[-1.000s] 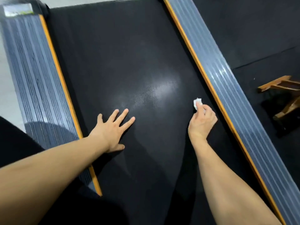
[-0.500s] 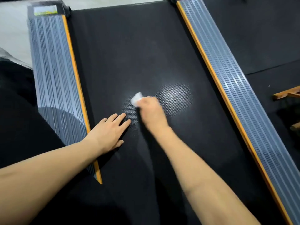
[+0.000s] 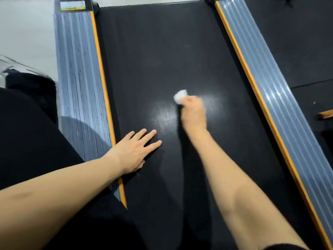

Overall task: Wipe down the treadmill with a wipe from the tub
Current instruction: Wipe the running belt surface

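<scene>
The black treadmill belt runs up the middle of the head view, between two grey ribbed side rails with orange edges. My right hand holds a small crumpled white wipe against the belt near its middle; the hand is motion-blurred. A damp sheen shows on the belt beside the wipe. My left hand lies flat on the belt close to the left rail, fingers straight and spread. No tub is in view.
The right rail slants down to the lower right. Beyond it lies dark floor matting with a piece of wood at the right edge. Pale floor lies left of the treadmill. My dark-clothed leg fills the lower left.
My right hand swept the wipe from beside the right rail leftward across the belt, then back toward the middle. My left hand stayed pressed flat. The camera shifted.
</scene>
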Available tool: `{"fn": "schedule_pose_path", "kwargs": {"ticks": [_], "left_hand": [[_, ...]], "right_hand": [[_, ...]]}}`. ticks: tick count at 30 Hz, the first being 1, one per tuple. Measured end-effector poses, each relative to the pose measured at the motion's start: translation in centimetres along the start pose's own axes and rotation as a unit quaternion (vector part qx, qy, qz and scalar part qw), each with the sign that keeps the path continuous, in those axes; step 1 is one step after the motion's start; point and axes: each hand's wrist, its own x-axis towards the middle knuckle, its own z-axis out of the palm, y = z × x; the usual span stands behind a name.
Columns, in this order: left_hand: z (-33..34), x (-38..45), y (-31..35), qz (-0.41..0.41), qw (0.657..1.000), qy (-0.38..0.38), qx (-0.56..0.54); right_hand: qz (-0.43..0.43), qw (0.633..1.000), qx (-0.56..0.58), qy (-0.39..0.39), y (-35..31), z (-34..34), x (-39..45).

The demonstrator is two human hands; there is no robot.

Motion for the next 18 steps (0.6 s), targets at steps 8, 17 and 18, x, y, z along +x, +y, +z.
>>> {"fn": "schedule_pose_path", "kwargs": {"ticks": [8, 17, 18], "left_hand": [[-0.2, -0.4, -0.1, -0.004, 0.999, -0.045, -0.028], [-0.2, -0.8, 0.1, 0.000, 0.998, -0.064, 0.005], [-0.1, -0.9, 0.0, 0.000, 0.997, -0.073, 0.004]], "right_hand": [[0.071, 0.990, -0.119, 0.009, 8.6, -4.2, 2.9], [-0.262, 0.956, 0.011, -0.129, -10.4, 3.8, -0.3], [-0.340, 0.925, 0.032, -0.169, -11.7, 4.6, -1.1]]}}
